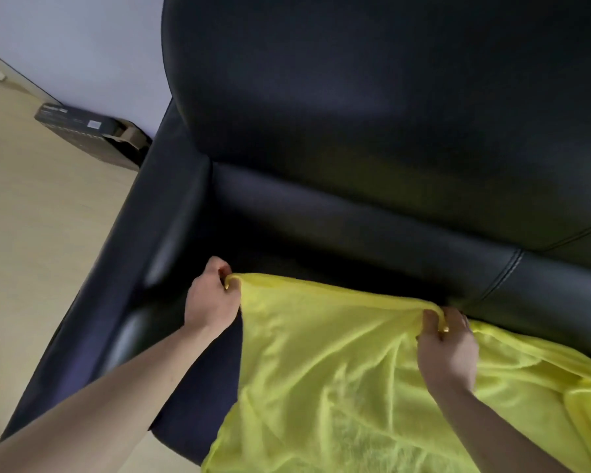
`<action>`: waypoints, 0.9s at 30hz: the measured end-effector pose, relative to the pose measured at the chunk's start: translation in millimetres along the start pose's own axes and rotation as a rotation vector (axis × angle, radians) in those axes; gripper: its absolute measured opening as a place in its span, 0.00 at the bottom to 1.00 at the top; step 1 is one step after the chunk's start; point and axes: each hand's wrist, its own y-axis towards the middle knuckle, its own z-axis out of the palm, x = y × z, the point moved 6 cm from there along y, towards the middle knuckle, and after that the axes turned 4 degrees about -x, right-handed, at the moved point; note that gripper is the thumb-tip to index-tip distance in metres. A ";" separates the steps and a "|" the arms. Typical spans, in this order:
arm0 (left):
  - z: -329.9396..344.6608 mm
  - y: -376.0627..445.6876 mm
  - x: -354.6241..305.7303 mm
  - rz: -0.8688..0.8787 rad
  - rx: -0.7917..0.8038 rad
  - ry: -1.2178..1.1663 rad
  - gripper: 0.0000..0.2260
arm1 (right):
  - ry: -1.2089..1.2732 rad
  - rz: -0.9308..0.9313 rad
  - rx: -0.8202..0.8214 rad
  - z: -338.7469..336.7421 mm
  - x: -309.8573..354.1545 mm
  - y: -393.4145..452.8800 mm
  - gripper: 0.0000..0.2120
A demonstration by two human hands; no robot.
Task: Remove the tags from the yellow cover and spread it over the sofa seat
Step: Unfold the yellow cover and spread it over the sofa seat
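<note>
The yellow cover (338,370) lies rumpled over the front part of the black sofa seat (198,397), its far edge stretched between both hands. My left hand (212,298) pinches the cover's far left corner near the armrest. My right hand (447,349) grips the same far edge further right, close to the seat's back crease. No tag is visible on the cover.
The sofa's black backrest (372,97) rises ahead and its left armrest (144,261) runs along the left. A dark flat box (86,128) lies on the beige floor (31,233) against the pale wall beyond the armrest.
</note>
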 end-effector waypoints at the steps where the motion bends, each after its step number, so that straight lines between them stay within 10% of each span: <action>1: -4.7 -2.4 1.8 0.001 -0.022 -0.004 0.05 | 0.025 0.042 -0.004 -3.2 -3.2 0.7 0.19; 11: -18.0 14.5 -18.0 0.032 -0.222 0.093 0.19 | -0.108 0.057 0.159 7.9 10.4 17.3 0.16; 27: 85.6 -29.1 -12.4 0.210 0.271 0.255 0.29 | -0.516 -0.439 0.560 59.0 22.4 -29.4 0.32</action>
